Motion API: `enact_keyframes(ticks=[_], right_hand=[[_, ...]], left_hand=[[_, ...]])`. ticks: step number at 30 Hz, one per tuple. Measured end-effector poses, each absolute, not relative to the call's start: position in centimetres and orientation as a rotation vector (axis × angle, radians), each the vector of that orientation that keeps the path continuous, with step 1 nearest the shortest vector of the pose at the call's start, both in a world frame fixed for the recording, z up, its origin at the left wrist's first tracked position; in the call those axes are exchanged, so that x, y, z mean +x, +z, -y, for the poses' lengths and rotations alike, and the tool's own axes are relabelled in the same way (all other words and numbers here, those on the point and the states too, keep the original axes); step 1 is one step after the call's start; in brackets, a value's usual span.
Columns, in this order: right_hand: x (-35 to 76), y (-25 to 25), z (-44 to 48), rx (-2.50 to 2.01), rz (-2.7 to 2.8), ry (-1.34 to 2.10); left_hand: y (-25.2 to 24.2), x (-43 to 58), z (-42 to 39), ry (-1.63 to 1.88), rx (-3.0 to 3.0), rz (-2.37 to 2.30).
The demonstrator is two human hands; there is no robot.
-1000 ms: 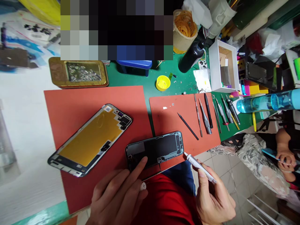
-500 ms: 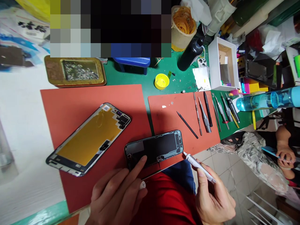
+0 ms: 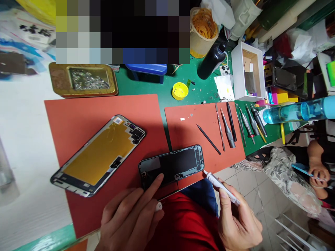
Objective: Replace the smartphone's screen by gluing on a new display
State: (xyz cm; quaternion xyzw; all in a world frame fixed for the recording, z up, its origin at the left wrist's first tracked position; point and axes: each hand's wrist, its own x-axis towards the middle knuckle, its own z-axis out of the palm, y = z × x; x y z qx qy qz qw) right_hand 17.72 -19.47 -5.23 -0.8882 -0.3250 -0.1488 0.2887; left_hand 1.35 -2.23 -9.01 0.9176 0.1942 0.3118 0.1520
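A dark phone screen part (image 3: 180, 162) lies face down at the front edge of the red mats, slightly tilted to the right. My left hand (image 3: 133, 212) rests its outstretched index finger on it. The other fingers of that hand are curled around a small white cap (image 3: 158, 206). In my right hand (image 3: 239, 219) is a slim white glue tube (image 3: 222, 188), pinched between thumb and fingers. Its nozzle tip is at the right lower corner of the screen part; whether it touches I cannot tell. A larger screen with a gold-coloured back (image 3: 99, 153) lies to the left.
Several tools, among them a black spudger (image 3: 208, 138) and a grey screwdriver (image 3: 228, 129), lie on the right mat (image 3: 180, 129). Behind stand a yellow lid (image 3: 180, 91), a tin of screws (image 3: 83, 80), a black bottle (image 3: 210, 62) and a white box (image 3: 237, 73). Another person's hands (image 3: 318, 174) hold a phone at right.
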Motion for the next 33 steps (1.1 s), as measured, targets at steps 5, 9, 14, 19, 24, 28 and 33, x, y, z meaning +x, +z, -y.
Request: enact_keyframes(ticks=[5,9,14,19,24,28,33], right_hand=[[17.68,-5.19,19.45,-2.360,0.881,-0.370],[17.59,-5.32,19.59,-2.345,0.852,-0.360],[17.59,-5.52,19.77,-2.328,0.791,-0.324],[17.69,-5.72,19.60,-2.334,0.765,-0.372],[17.73,-5.82,19.50,-2.341,0.769,-0.378],[17.68,-5.76,19.50,-2.348,0.750,-0.349],[17.63,-5.72,19.48,-2.356,0.734,-0.341]], left_hand=[[-9.12,1.10,2.27,0.893,2.624,-0.561],[-9.02,1.35,2.15,0.907,2.637,-0.550],[-8.93,1.54,2.04,0.897,2.645,-0.549],[-8.74,1.43,2.05,0.890,2.645,-0.548],[-8.77,1.54,1.98,0.882,2.651,-0.551],[-8.72,1.57,1.91,0.884,2.655,-0.525],[-8.72,1.53,1.86,0.888,2.657,-0.519]])
